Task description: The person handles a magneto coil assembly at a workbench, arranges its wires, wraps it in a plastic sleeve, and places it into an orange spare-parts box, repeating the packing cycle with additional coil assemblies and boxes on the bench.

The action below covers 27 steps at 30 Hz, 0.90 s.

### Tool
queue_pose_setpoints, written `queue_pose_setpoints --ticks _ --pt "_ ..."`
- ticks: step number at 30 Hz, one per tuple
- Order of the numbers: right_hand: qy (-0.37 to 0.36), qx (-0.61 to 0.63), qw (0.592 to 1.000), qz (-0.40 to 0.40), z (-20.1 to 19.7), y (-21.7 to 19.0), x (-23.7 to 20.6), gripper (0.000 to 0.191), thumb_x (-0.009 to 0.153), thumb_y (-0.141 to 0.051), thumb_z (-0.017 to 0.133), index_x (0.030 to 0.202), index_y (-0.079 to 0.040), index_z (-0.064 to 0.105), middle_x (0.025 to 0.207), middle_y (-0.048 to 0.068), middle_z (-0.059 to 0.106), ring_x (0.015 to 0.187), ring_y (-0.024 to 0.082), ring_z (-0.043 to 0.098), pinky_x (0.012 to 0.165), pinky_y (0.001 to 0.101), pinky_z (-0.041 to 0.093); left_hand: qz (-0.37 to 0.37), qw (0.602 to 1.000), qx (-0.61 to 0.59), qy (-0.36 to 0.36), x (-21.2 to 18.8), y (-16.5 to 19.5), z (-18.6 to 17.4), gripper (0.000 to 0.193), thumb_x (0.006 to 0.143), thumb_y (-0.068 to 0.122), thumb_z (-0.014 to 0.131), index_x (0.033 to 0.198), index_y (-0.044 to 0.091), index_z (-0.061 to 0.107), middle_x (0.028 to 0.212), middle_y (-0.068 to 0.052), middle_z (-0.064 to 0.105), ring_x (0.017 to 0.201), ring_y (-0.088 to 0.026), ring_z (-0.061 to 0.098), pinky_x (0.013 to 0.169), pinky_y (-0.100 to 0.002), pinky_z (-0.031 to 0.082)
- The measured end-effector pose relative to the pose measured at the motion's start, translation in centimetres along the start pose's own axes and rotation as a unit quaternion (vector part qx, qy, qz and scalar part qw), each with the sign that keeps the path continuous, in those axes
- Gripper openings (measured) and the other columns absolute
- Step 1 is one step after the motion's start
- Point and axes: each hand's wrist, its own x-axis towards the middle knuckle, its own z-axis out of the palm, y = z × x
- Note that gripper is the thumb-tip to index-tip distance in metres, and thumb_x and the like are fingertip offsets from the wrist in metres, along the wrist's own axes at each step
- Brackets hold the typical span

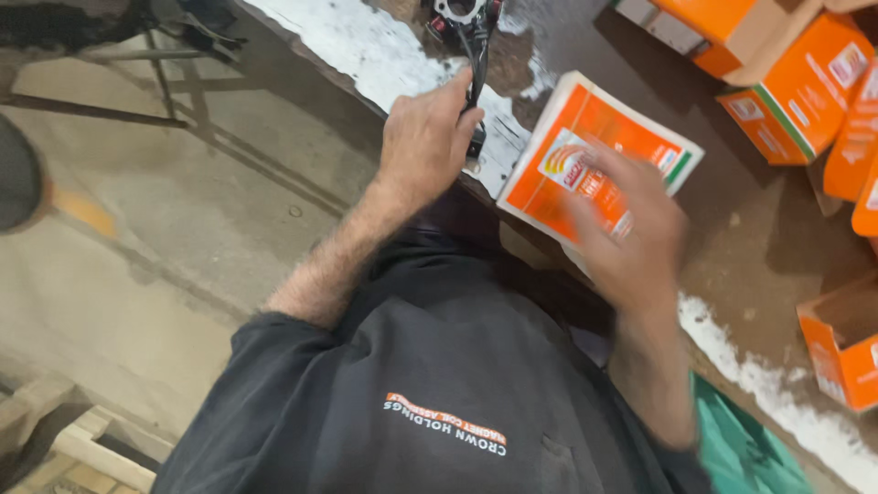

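Note:
My left hand (425, 137) is closed around a black cable (476, 55) that runs up to a small black and metal part (462, 14) at the bench's far edge. Blurred by motion, my right hand (631, 229) lies on a flat orange and white carton (572, 146), fingers over its near end. The carton rests tilted on the dark bench (732, 210) just in front of my body. My dark work shirt (412, 384) fills the lower middle of the view.
Several orange cartons (796, 82), some with open flaps, lie at the top right, and one open carton (841, 348) sits at the right edge. White patches (384, 55) mark the bench. Concrete floor (183, 229) lies left, a wooden pallet (73, 439) bottom left, green material (745, 448) bottom right.

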Motion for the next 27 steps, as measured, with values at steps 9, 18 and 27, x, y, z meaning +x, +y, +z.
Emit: queue_pose_setpoints --ticks 9,18,27 --pt "-0.138 -0.149 0.976 -0.078 7.9 -3.6 9.0 0.043 0.084 -0.027 0.084 0.115 -0.001 0.068 0.149 0.025 0.050 0.144 0.048 0.034 0.114 0.0710 0.013 -0.047 0.988 -0.146 0.021 -1.0 -0.3 -0.5 0.035 0.105 0.013 0.064 0.140 0.007 0.060 0.098 -0.013 0.076 0.092 -0.033 0.075 0.078 -0.041 0.058" --pt "-0.026 -0.021 0.994 -0.103 3.0 -5.5 11.8 0.028 0.105 -0.009 0.086 0.123 -0.001 0.066 0.100 0.013 0.064 0.084 0.024 0.066 0.071 0.0337 0.051 -0.227 0.664 -0.708 0.076 -3.1 -1.4 2.7 0.065 0.110 0.020 0.059 0.162 -0.002 0.026 0.161 -0.022 0.037 0.142 -0.031 0.050 0.124 -0.042 0.044" --pt "-0.033 0.275 0.954 -0.113 2.4 -9.7 13.6 0.029 0.108 0.009 0.080 0.116 0.003 0.053 0.112 0.012 0.070 0.098 0.011 0.072 0.084 0.0238 0.062 -0.242 0.619 -0.744 0.065 -3.2 -0.3 3.1 0.059 0.111 0.026 0.049 0.161 0.005 0.026 0.149 -0.013 0.047 0.133 -0.021 0.051 0.112 -0.042 0.046"
